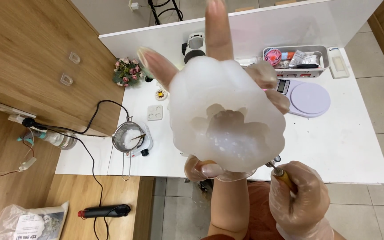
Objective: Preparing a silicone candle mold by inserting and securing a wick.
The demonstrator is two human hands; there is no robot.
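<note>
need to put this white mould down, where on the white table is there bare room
Bare: the white table in front of the round lilac scale out to the right edge. Smaller patch between the hot plate and the mould. Crowded: the back edge by the grey tray and flower bunch.

Bright even light, blurred near fingertips, edges bowed.

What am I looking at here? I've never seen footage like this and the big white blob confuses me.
It is one picture from a camera worn on a person's head, looking down. The left hand, in a thin clear glove, holds up a translucent white flower-shaped mould close to the lens. The right hand, also gloved, grips a small tool with a metal tip. Below is a white table with a lilac kitchen scale, a small pot on a hotplate and a posy of flowers.
</note>
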